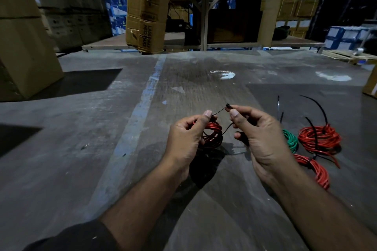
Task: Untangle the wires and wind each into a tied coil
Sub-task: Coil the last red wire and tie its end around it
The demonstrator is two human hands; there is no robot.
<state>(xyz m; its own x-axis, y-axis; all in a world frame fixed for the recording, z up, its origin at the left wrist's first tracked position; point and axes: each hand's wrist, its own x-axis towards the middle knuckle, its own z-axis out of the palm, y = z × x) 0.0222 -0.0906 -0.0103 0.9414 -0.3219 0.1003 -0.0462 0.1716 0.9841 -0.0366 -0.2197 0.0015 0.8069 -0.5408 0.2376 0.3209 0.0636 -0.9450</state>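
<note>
Far left, big cardboard box [24, 32] on grey concrete floor [102, 128], pale blue painted stripe [140, 108] running away from the camera. Left hand [186, 138] held up above floor, fingers curled round a small red wire coil [213, 134], thumb and forefinger pinching one end of a thin black cable tie [219, 112]. Tie runs up and right to right hand [263, 138], which pinches the other end, tie's head poking out just above the thumb; tie loops down between the hands beside the coil. Can't tell if tie is threaded through its head. On floor right of right hand: green wire coil [291, 140], partly hidden by the hand, then larger red tied coil [320, 138] with black tie tails sticking up, just beside the green one. Nearer the camera, another red tied coil [318, 171]. Loose cable ties [280, 108] lie on floor behind the green coil. Shelving and stacked boxes at the back, dim
</note>
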